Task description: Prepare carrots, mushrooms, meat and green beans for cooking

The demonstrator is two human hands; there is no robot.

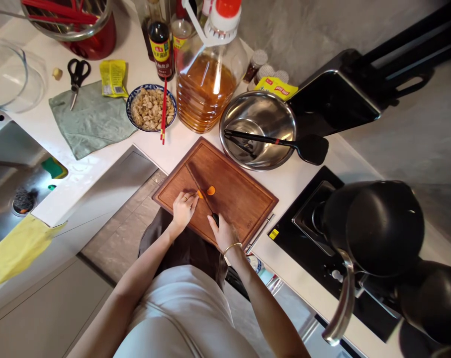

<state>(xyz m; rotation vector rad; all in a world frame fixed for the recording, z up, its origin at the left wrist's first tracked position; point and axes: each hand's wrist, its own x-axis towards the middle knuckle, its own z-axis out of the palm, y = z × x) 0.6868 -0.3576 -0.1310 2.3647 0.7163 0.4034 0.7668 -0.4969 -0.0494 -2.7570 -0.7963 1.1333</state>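
Note:
A brown wooden cutting board [240,194] lies on the white counter in front of me. My left hand [183,208] has its fingers curled down onto a small orange piece, likely carrot [200,194], and holds it on the board. My right hand [224,232], with a gold bangle at the wrist, is closed round the dark handle of a knife [199,188]. The blade runs up and left across the board, between the held piece and a cut orange slice [211,190] lying just to its right.
Behind the board stand a steel bowl [258,130] with a black spatula [285,144] across it, a big oil jug [206,84], and a bowl of nuts [150,107] with red chopsticks. A black pan [378,228] sits on the hob at right. The sink [12,169] is at left.

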